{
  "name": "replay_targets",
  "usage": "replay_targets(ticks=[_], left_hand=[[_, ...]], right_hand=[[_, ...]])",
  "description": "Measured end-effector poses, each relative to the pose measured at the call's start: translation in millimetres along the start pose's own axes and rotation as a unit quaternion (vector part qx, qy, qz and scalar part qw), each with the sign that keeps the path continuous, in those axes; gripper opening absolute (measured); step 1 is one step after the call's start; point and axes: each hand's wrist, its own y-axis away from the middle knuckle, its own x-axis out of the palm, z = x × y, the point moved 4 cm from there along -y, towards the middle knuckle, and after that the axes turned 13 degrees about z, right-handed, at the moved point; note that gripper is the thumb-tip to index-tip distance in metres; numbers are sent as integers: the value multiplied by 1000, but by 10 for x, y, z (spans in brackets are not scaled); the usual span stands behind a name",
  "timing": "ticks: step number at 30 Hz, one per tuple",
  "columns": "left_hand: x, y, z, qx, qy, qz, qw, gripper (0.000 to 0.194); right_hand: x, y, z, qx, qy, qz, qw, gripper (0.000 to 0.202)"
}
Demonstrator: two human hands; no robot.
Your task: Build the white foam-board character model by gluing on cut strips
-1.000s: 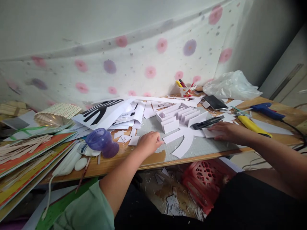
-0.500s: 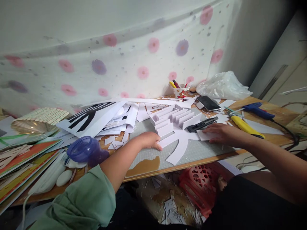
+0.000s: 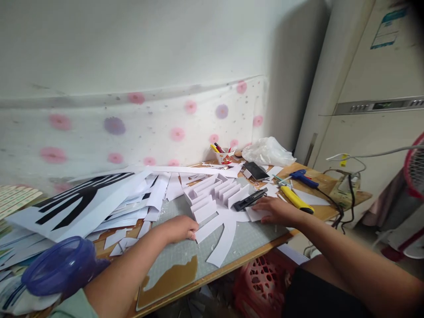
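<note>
Left fingers (image 3: 191, 229) seemingly pinch white cutout (image 3: 228, 232); right fingers (image 3: 265, 207), slightly apart, touch card (image 3: 256, 215) (appliance label (image 3: 387, 29) illegible).

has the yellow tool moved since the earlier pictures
No: judged against the blue glue gun, the yellow tool keeps its place; only the camera view shifted.

Near the middle of the frame I count two bare hands, one left hand (image 3: 181, 228) and one right hand (image 3: 273, 211), with one white paper model (image 3: 227, 216) and one black tool (image 3: 248, 201) between them, all over one cutting mat (image 3: 172, 251). Right of centre are one yellow-handled tool (image 3: 296, 199), one blue glue gun (image 3: 303, 177), one dark flat device (image 3: 255, 171), one patterned cup (image 3: 224, 157) and one plastic bag (image 3: 268, 151). Lower left holds one purple container (image 3: 56, 269); lower right of centre, one red stool (image 3: 258, 278). Overlapping paper sheets (image 3: 82, 198) at left defy counting.
</note>
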Motion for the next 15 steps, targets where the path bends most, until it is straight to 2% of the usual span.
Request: replay_targets(ticks=[3, 6, 8, 11, 15], left_hand=[[-58, 177, -44, -36, -4, -66, 997, 19], [-88, 499, -115, -72, -5, -154, 985, 20], [-38, 744, -158, -86, 7, -208, 974, 22], [166, 1084, -178, -83, 69, -296, 949, 19], [616, 1425, -91, -69, 137, -393, 907, 15]], right_hand=[[-15, 8, 29, 1, 5, -2, 1000, 48], [-11, 14, 34, 1, 10, -1, 1000, 49], [-3, 17, 28, 0, 12, -2, 1000, 49], [9, 24, 17, -2, 13, -4, 1000, 49], [3, 49, 12, 2, 17, -10, 1000, 48]])
